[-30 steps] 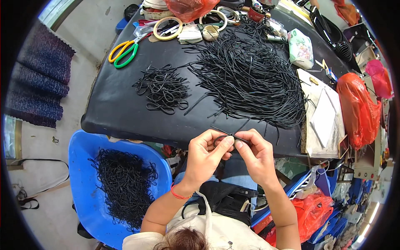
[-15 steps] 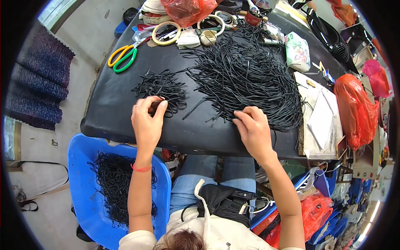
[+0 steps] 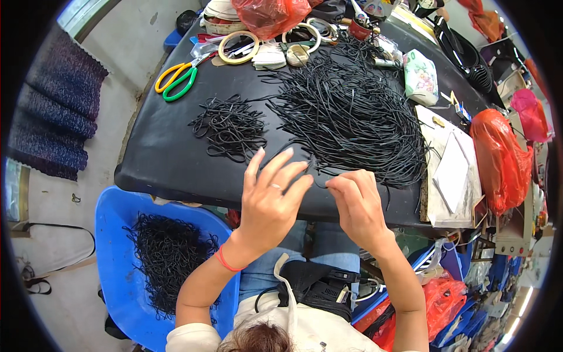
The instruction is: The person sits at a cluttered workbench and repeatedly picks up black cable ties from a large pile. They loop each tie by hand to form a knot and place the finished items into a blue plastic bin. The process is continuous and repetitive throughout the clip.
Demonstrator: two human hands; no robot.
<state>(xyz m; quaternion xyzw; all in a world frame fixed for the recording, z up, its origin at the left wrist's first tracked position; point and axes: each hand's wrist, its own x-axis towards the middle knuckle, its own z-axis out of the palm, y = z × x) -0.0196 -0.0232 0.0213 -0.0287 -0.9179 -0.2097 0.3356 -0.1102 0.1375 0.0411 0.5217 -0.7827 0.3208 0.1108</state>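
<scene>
A thin black cord shows at the near edge of the large cord pile, its visible stretch just left of the right hand's pinching thumb and finger. Left of that, nearer than the pile, the left hand spreads its fingers loosely; whether it touches the cord, I cannot tell. Left of the pile lie looped cords, then scissors.

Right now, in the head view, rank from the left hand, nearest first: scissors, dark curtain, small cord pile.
1. Small cord pile: just beyond the left hand, slightly left.
2. Scissors: farther up, left side of the table.
3. Dark curtain: far left, off the table.
</scene>
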